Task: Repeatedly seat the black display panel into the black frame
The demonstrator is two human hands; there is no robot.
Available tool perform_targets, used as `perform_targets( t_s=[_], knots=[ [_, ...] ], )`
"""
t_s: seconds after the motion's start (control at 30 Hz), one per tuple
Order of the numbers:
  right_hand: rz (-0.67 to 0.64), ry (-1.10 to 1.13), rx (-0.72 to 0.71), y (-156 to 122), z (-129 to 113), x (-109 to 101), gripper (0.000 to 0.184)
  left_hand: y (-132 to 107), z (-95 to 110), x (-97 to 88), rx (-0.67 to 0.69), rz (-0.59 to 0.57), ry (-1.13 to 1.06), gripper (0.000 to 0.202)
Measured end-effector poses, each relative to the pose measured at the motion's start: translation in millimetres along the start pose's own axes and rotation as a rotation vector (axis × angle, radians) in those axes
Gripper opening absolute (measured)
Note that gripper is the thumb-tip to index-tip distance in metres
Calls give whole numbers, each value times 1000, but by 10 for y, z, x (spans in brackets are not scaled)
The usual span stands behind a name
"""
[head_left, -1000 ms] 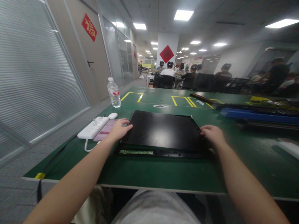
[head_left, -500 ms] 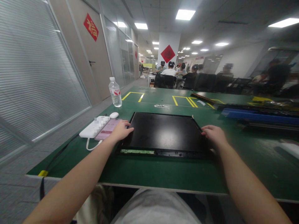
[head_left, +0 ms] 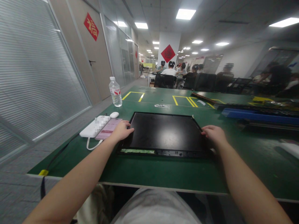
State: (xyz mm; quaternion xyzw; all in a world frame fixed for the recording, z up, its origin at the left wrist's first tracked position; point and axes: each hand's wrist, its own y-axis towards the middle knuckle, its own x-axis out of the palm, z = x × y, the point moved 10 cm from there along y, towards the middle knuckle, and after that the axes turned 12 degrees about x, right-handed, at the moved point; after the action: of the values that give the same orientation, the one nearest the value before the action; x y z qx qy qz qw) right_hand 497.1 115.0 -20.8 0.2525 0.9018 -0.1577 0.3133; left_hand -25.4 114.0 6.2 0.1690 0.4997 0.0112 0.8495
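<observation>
A flat black display panel (head_left: pixel 163 130) lies face up on the green table (head_left: pixel 149 169) in front of me. Along its near edge runs a black strip, with a green circuit board (head_left: pixel 137 151) in its left half. My left hand (head_left: pixel 122 130) grips the panel's left edge, thumb on top and fingers round the outer side. At the right edge, my right hand (head_left: pixel 213 133) pinches the rim between thumb and fingers. A small pale tab (head_left: pixel 192 116) sticks up at the panel's far right corner.
Left of the panel lie a phone (head_left: pixel 108 129), a white power bank (head_left: pixel 90 127) with a cable, and a white earbud case (head_left: pixel 114 115). A water bottle (head_left: pixel 115 93) stands behind them. Blue and black strips (head_left: pixel 259 115) are piled at the right. People sit at farther tables.
</observation>
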Motion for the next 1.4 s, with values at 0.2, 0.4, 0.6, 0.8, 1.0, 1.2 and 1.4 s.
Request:
perform_targets(
  t_s=[0.2,0.4,0.6,0.8,1.0,1.2,1.4],
  knots=[
    [-1,2,-9,17,13,-2,30,-2,-4,12,8,-22,34,23],
    [5,-4,-27,13,-6,-9,31,-14,76,8,76,-29,34,37],
    [80,-97,-122,-47,-118,-36,30,-57,281,48,320,-119,88,59],
    [-9,-118,-381,-222,-377,127,37,-193,472,145,457,-327,26,63],
    [-158,-265,-472,-347,-429,373,45,-285,515,153,480,-450,-19,74],
    [-190,-314,-453,-345,-405,421,36,-319,508,143,502,-515,-45,87],
    [-197,-328,-468,-343,-412,439,34,-313,555,143,505,-508,-76,89]
  ],
)
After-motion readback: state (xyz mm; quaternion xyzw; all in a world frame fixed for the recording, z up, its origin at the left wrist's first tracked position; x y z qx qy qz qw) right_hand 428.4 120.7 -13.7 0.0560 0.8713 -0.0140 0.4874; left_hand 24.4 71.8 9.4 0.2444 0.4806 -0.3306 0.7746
